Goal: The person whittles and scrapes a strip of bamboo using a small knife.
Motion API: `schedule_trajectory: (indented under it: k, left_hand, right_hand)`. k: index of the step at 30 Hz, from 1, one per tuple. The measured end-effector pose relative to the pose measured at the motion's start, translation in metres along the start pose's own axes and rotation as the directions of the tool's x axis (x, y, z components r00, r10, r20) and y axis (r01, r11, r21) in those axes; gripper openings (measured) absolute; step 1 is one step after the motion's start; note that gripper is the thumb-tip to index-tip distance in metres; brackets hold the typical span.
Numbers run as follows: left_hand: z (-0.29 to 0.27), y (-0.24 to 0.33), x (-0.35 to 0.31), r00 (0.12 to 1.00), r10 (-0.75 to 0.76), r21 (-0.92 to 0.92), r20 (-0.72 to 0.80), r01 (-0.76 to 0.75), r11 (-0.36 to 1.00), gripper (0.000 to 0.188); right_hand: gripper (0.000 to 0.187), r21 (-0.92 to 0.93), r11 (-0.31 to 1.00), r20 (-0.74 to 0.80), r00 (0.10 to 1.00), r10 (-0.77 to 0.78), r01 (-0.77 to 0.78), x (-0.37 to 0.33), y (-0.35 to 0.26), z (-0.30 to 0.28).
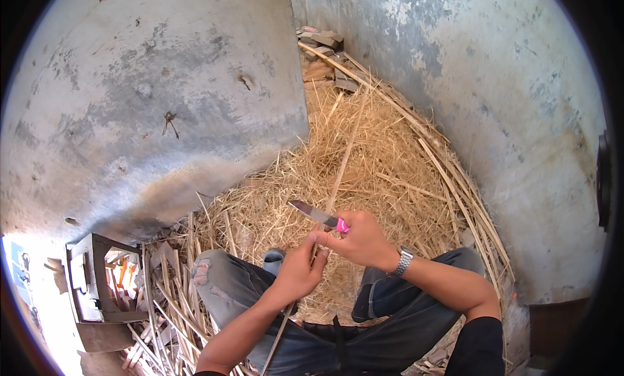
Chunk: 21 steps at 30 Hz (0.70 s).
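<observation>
A knife (316,213) with a pink handle is gripped in my right hand (359,238), its blade pointing to the far left. My left hand (298,272) is closed around a long thin strip of wood or bamboo (346,148). This strip runs from my lap, through the left hand, and out over the straw ahead. Both hands meet in front of my knees, the right thumb close to the left fingertips. Where exactly the blade stands against the strip is partly hidden by the fingers.
Pale shavings (260,210) cover the floor. Long strips (455,171) lean along the right wall (513,103); bricks (322,38) sit in the far corner. At left are a dark frame (101,278) and a pile of split sticks (172,298). My bent knees (224,285) flank the work.
</observation>
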<state>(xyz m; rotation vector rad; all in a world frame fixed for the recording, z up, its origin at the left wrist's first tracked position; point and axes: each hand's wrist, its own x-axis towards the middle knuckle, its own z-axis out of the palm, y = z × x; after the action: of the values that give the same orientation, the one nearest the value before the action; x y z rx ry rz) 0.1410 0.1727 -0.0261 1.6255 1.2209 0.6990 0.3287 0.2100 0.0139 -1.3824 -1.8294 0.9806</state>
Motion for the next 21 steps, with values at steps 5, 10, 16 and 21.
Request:
schedule_trajectory:
  k: [5, 10, 16, 21]
  left_hand:
    - [0.005, -0.005, 0.0, 1.0, 0.004, 0.064, 0.028, -0.006, 0.998, 0.057]
    - [-0.002, -0.005, -0.002, 0.995, -0.092, 0.04, 0.024, 0.091, 0.995, 0.053]
    - [-0.011, -0.017, 0.0, 0.999, 0.038, -0.074, -0.018, -0.039, 0.996, 0.048]
    - [-0.016, 0.003, -0.001, 0.977, -0.102, -0.271, 0.185, 0.15, 0.951, 0.045]
  right_hand:
    - [0.035, -0.006, 1.0, 0.012, 1.0, 0.024, -0.024, 0.007, 0.027, 0.008]
    - [0.032, 0.027, 0.999, 0.172, 0.985, 0.03, -0.035, 0.006, 0.022, 0.005]
    - [0.027, 0.042, 0.999, -0.127, 0.992, -0.001, 0.007, 0.01, 0.022, -0.008]
    - [0.033, 0.168, 0.979, -0.065, 0.99, 0.125, -0.112, 0.014, 0.03, -0.017]
